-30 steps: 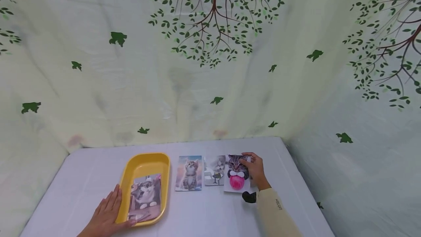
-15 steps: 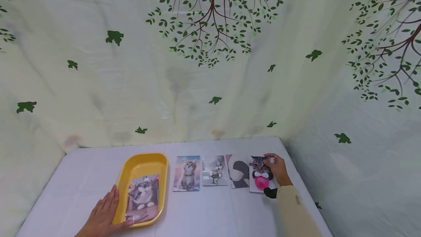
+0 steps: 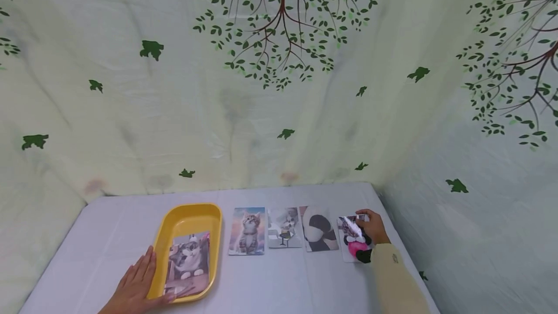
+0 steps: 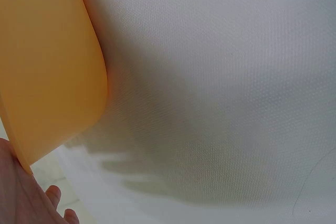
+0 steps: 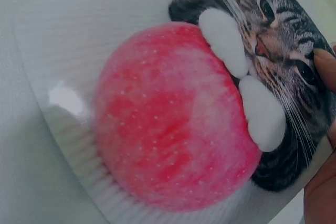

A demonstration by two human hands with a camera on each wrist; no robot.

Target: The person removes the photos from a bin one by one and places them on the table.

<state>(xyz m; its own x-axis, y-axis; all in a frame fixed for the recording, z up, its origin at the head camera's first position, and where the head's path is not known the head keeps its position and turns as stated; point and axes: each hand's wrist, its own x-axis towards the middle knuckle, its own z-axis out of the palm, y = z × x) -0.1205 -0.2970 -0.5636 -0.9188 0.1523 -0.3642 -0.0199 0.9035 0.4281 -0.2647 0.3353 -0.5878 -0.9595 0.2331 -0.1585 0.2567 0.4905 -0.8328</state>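
Observation:
My right hand [image 3: 374,227] pinches the top right part of a glossy photo card [image 3: 348,253] at the right end of a row. In the right wrist view that card [image 5: 173,119] shows a tabby cat with white paws over a big pink-red ball, my thumb pressing its face. My left hand [image 3: 138,275] lies with straight fingers along the left rim of a yellow tray [image 3: 215,256], thumb at its near corner. Inside the tray lies a card of a grey and white cat [image 3: 187,260]. The left wrist view has the tray's outer wall [image 4: 52,66] beside my fingers.
Three cards lie left of the held one: a sitting kitten [image 3: 247,231], a grey cat scene [image 3: 285,227] and a black and white close-up [image 3: 319,229]. A white cloth covers the table [image 3: 261,285]. A leaf-printed curtain [image 3: 244,110] hangs behind.
My right hand has carried the cat-and-ball card rightward, uncovering the black and white card, then slightly nearer and tilted so it catches glare. The left hand stays on the tray.

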